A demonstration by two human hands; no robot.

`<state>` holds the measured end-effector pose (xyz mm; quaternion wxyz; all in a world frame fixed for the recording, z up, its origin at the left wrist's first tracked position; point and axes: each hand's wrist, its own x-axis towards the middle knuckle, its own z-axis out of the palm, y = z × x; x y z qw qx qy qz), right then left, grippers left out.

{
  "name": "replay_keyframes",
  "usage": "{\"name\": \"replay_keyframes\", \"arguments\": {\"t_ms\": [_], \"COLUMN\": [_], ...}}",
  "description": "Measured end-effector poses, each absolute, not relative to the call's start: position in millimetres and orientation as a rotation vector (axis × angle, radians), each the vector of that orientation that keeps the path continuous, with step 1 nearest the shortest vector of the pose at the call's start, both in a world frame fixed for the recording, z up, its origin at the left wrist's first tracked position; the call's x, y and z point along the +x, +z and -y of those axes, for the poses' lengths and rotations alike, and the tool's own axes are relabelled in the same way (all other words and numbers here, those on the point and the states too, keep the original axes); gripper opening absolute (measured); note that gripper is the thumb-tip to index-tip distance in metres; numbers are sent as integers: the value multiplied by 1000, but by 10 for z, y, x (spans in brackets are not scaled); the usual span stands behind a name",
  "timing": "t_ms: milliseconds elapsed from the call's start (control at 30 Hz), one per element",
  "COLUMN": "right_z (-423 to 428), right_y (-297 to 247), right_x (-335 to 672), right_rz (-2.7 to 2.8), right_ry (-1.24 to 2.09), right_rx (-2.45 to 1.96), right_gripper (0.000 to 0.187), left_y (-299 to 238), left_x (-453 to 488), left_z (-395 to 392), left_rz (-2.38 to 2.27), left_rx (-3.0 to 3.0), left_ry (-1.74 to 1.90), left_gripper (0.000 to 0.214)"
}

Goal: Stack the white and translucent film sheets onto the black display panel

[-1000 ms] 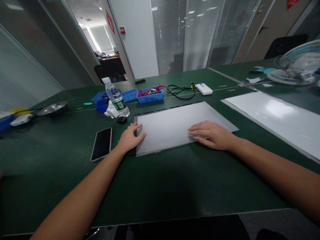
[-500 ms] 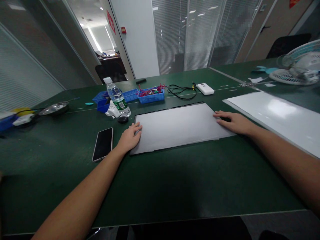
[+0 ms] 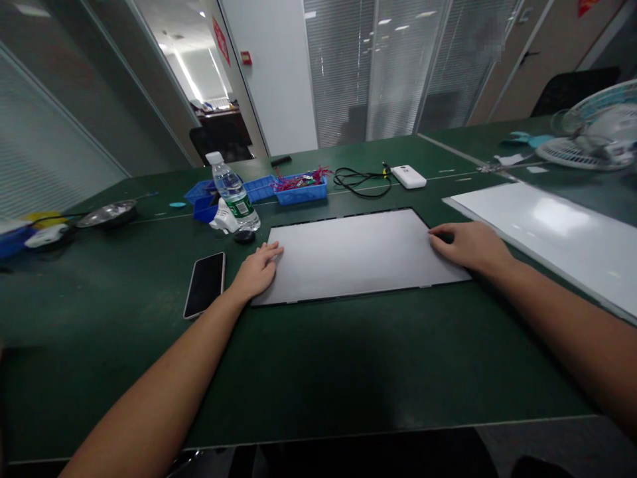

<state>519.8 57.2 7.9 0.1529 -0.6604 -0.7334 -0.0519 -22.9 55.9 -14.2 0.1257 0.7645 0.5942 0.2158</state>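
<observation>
A flat white panel (image 3: pixel 353 259) with a thin black frame lies on the green table in front of me; it looks like a display's backlight panel. Along its left edge rests my left hand (image 3: pixel 256 271), fingers spread and lying over the border. At the opposite edge my right hand (image 3: pixel 470 244) is closed, thumb and forefinger brought together on the panel's rim. The undersides of both hands are hidden. A phone (image 3: pixel 205 285) lies left of my left wrist, and a black computer mouse (image 3: pixel 244 237) sits just beyond those fingers.
A water bottle (image 3: pixel 233 192) stands behind the mouse, beside blue trays (image 3: pixel 301 194), one holding red wires. A black cable (image 3: pixel 361 189) runs to a white box (image 3: pixel 409 176). At right lie a glossy white board (image 3: pixel 552 232) and a fan (image 3: pixel 592 133). A metal dish (image 3: pixel 107 214) is far left.
The panel has turned slightly, its right end coming a little toward me. My right fingers, spread before, have drawn together at its edge. My left hand has shifted slightly with the panel.
</observation>
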Motion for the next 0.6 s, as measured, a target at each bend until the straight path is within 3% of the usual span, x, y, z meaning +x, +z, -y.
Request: {"name": "replay_keyframes", "arguments": {"t_ms": [200,400,500,600], "right_z": [-673,-811,-909,-999], "right_y": [155,66,-86,-191], "right_x": [5365,6142,6508,6663], "right_rz": [2157,1969,1801,1736], "right_ry": [-163,-358,-125,57], "right_rx": [-1852,-2142,-2483,-2603], "right_gripper": [51,73,88,88], "left_y": [-91,-91,-94,-99], "left_x": [-162,-147,-143,-138], "left_z": [-504,-497,-497,-500], "left_rz": [-1775,-1781,-1782,-1778], "left_rx": [2246,2251,2244,2247], "left_ry": [625,625,625,629], "left_gripper": [63,61,60,60]}}
